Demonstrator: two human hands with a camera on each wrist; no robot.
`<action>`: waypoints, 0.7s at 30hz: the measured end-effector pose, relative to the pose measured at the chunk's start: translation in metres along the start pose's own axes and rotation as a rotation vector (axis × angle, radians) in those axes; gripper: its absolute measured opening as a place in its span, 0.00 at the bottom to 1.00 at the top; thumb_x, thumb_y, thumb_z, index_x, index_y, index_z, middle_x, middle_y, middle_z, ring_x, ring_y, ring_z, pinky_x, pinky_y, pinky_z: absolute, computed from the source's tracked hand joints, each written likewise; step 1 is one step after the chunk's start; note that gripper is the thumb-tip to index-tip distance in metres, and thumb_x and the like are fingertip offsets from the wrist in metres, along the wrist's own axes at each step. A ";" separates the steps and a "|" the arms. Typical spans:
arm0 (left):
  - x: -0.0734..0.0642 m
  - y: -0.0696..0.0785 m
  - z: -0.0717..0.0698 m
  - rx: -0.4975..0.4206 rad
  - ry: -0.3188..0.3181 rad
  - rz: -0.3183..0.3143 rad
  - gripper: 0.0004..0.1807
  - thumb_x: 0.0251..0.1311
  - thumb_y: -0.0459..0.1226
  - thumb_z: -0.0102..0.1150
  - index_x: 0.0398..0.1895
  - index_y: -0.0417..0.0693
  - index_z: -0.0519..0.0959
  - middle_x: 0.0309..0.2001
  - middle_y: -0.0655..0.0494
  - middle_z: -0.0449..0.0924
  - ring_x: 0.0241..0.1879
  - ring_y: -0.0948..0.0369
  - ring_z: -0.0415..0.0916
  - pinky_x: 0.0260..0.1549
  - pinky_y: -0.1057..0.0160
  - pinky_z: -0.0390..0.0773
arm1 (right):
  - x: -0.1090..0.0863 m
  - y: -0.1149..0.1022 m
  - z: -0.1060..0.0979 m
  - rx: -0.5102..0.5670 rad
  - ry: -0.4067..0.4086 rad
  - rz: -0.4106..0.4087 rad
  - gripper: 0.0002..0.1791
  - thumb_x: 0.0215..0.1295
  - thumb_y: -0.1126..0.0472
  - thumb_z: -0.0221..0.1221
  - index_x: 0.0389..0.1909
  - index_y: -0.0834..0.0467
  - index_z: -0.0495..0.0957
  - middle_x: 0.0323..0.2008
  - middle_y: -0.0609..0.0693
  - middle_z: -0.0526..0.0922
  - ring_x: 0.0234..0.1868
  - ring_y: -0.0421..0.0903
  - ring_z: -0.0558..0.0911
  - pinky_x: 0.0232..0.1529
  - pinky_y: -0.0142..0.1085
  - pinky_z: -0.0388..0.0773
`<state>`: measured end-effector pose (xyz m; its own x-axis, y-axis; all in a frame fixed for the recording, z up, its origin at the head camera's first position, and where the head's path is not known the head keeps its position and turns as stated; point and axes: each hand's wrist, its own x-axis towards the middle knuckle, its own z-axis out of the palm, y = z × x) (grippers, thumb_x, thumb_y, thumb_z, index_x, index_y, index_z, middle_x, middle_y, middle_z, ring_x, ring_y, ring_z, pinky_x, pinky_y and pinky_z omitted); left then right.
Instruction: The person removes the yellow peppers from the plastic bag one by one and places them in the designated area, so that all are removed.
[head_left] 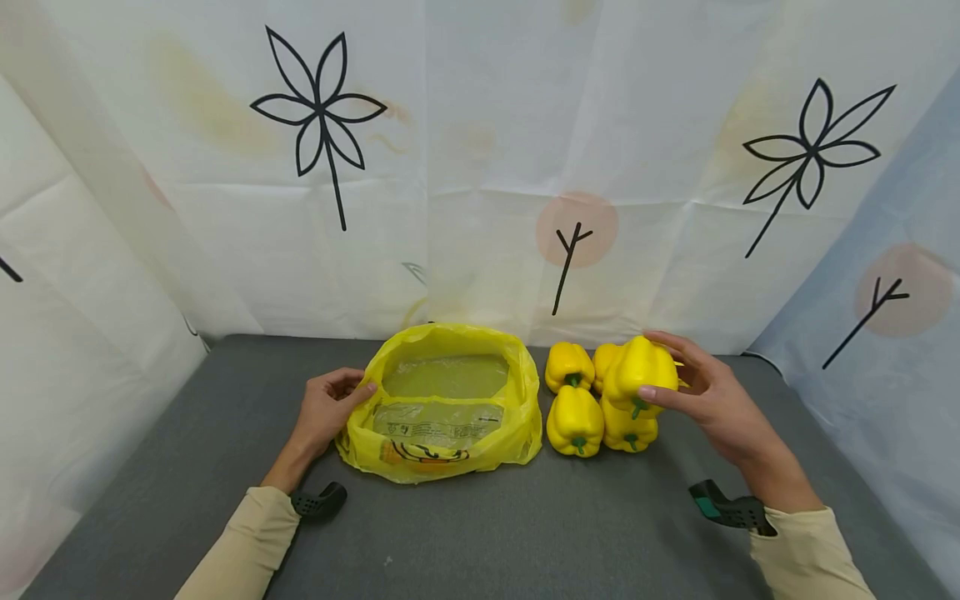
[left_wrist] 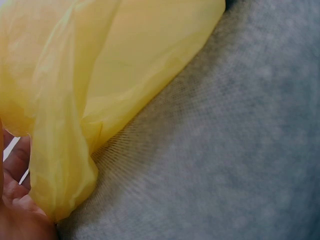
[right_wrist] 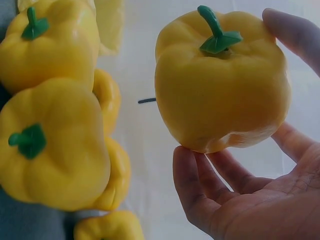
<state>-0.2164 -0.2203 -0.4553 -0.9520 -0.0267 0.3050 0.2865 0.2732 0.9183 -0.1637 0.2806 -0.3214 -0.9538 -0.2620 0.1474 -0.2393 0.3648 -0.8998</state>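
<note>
A yellow plastic bag [head_left: 352,454] with its mouth spread wide lies on the table; an inner fold crosses its opening. My left hand [head_left: 326,408] grips the bag's left rim, thumb over the edge. Close up in the left wrist view, the bag [left_wrist: 65,150] hangs in folds beside the palm. In my right hand [head_left: 723,408] a yellow bell pepper [head_left: 637,371] is held above the others, thumb on one side and fingers on the other. The right wrist view shows this bell pepper [right_wrist: 220,95] with its green stem. Several more bell peppers [head_left: 575,421] stand grouped right of the bag.
The dark grey table [head_left: 480,533] carries the bag and the peppers. A pale cloth [head_left: 480,167] printed with black flowers hangs behind it, with more cloth at both sides. Each wrist wears a black band [head_left: 318,502].
</note>
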 end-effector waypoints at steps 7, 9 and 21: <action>0.000 0.001 0.000 -0.003 0.003 0.005 0.12 0.65 0.34 0.67 0.47 0.33 0.84 0.37 0.48 0.83 0.31 0.63 0.77 0.30 0.69 0.78 | -0.003 0.008 -0.010 -0.011 0.027 0.007 0.37 0.73 0.64 0.61 0.79 0.46 0.59 0.67 0.55 0.65 0.57 0.42 0.73 0.47 0.31 0.79; 0.000 0.001 0.000 -0.004 0.002 0.008 0.12 0.65 0.34 0.67 0.47 0.33 0.84 0.37 0.47 0.84 0.31 0.63 0.77 0.30 0.69 0.79 | -0.004 0.011 -0.012 -0.014 0.030 0.003 0.37 0.74 0.64 0.60 0.79 0.46 0.59 0.68 0.54 0.64 0.58 0.41 0.73 0.47 0.30 0.78; -0.001 0.000 0.000 -0.003 -0.001 -0.007 0.13 0.66 0.34 0.67 0.47 0.31 0.84 0.37 0.51 0.84 0.32 0.63 0.78 0.32 0.69 0.79 | -0.010 0.029 -0.024 0.041 0.015 -0.009 0.35 0.75 0.66 0.57 0.79 0.48 0.58 0.65 0.45 0.67 0.58 0.39 0.74 0.50 0.26 0.74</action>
<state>-0.2155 -0.2205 -0.4555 -0.9540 -0.0276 0.2985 0.2804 0.2702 0.9211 -0.1653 0.3152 -0.3396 -0.9543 -0.2516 0.1611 -0.2402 0.3252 -0.9146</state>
